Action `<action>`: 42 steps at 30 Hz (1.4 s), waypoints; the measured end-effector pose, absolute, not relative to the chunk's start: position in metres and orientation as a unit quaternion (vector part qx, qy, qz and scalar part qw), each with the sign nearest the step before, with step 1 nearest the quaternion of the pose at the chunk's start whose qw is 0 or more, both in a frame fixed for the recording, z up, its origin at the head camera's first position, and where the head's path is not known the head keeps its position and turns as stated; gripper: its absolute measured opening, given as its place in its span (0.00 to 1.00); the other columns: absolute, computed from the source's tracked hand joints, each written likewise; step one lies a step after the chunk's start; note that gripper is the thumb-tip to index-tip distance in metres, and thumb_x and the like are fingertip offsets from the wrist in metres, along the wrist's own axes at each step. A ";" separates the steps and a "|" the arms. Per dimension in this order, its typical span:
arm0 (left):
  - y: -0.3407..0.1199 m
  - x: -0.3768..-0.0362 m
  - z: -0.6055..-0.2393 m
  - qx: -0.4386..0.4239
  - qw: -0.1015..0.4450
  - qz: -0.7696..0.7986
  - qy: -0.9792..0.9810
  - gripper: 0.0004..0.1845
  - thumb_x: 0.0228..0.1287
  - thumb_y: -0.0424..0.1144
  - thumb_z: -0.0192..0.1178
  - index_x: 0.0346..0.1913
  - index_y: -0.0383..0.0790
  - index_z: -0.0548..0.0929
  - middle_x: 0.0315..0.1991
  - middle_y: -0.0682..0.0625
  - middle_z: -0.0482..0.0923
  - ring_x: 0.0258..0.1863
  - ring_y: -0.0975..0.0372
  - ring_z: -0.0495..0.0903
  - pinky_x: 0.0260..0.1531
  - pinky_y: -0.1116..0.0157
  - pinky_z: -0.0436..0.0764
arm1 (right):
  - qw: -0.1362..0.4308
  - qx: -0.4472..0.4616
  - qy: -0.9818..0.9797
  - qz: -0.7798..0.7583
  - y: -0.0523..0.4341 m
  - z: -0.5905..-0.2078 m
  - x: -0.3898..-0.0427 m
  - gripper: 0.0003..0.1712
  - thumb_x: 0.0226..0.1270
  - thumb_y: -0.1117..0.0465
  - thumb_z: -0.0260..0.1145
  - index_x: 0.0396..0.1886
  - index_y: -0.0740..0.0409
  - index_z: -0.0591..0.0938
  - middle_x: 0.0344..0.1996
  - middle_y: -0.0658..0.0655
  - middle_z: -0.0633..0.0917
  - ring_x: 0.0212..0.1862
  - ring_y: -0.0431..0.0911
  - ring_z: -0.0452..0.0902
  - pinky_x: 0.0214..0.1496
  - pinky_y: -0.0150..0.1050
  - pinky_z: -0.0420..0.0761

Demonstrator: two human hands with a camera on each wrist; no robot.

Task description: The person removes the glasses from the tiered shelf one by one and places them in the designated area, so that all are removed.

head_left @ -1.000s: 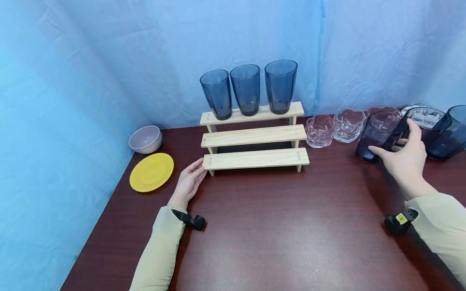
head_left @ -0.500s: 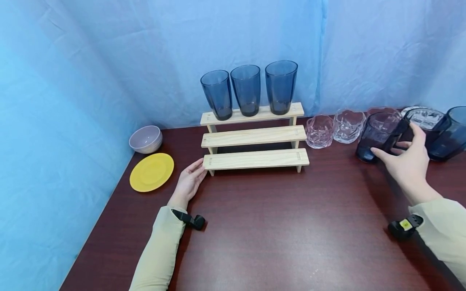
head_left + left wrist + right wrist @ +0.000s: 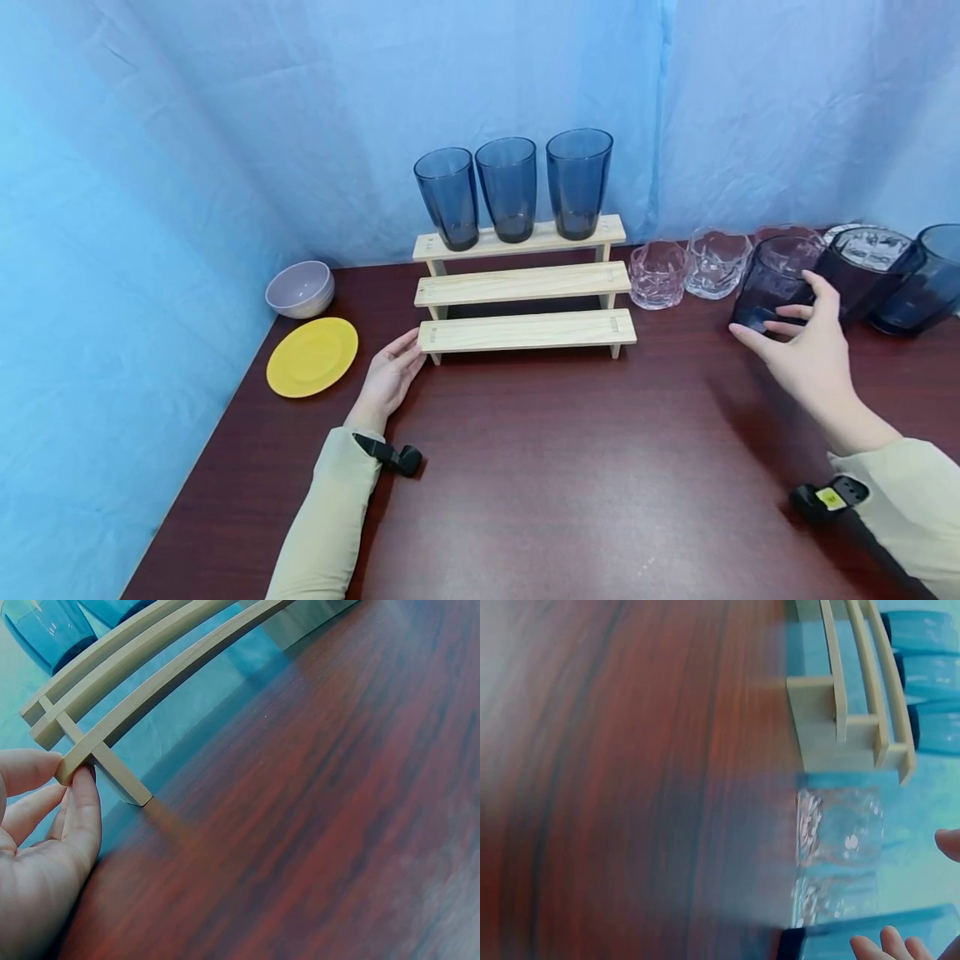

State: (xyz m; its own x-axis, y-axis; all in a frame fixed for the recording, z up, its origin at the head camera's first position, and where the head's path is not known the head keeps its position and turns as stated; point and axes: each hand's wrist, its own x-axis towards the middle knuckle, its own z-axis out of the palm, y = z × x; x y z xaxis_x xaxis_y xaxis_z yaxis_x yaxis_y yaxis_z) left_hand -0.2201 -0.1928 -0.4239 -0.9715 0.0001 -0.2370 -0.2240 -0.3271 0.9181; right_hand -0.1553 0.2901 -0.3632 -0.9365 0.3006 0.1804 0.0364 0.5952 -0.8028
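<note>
Three tall blue tumblers point(image 3: 510, 187) stand upright in a row on the top step of the wooden stepped rack point(image 3: 525, 287), while its middle and bottom steps carry nothing, so the work of filling the rack looks about a third done. To the right of the rack, a dark short glass point(image 3: 772, 283) is in the grip of the right hand point(image 3: 806, 354), thumb and fingers curled round its lower wall; it leans slightly and sits near the tabletop point(image 3: 585, 467), and whether its base touches the wood cannot be told. Just beside the rack's right end stand two clear faceted glasses point(image 3: 686, 268), with more dark glasses point(image 3: 892, 275) farther right of it; all of these appear left to place. At the rack's left end the left hand point(image 3: 390, 379) lies with relaxed fingers, fingertips point(image 3: 79, 791) touching the corner of the bottom step, steadying it. Left of the rack sit a yellow plate point(image 3: 312, 356) and a pale bowl point(image 3: 300, 287). Against the frame a second earlier, the right hand has drawn the dark short glass away from its neighbours and nearer the rack, while the left hand, the rack and the tumblers are unmoved.
</note>
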 end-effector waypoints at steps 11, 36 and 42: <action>-0.193 -0.221 -0.425 -0.096 0.066 0.805 0.582 0.26 0.71 0.26 0.46 0.71 0.33 0.60 0.70 0.40 0.58 0.44 0.73 0.77 0.55 0.72 0.74 | 0.147 -0.055 -0.878 0.452 0.254 -0.355 -0.168 0.55 0.59 0.50 0.69 0.75 0.48 0.43 0.53 0.63 0.70 0.36 0.19 0.65 0.37 0.21 0.70; -0.192 -0.220 -0.424 -0.094 0.065 0.811 0.574 0.27 0.70 0.25 0.45 0.71 0.32 0.59 0.69 0.39 0.58 0.42 0.73 0.78 0.46 0.76 0.76 | 0.167 -0.006 -0.844 0.509 0.185 -0.311 -0.227 0.57 0.55 0.48 0.72 0.75 0.49 0.46 0.59 0.67 0.67 0.58 0.58 0.72 0.55 0.53 0.74; -0.191 -0.219 -0.423 -0.092 0.066 0.809 0.577 0.27 0.70 0.24 0.45 0.71 0.32 0.58 0.70 0.39 0.57 0.42 0.73 0.77 0.46 0.76 0.75 | 0.167 -0.003 -0.846 0.506 0.182 -0.310 -0.237 0.56 0.56 0.50 0.71 0.75 0.49 0.46 0.61 0.68 0.65 0.59 0.61 0.70 0.56 0.55 0.73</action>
State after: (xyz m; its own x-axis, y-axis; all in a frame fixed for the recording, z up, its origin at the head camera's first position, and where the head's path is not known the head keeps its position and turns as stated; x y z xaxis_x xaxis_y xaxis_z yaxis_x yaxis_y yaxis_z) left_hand -0.2186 -0.1914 -0.4228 -0.9745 0.0007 -0.2242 -0.2122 -0.3260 0.9212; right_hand -0.2368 0.1817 -0.3100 -0.9444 0.1742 0.2788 -0.1634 0.4873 -0.8578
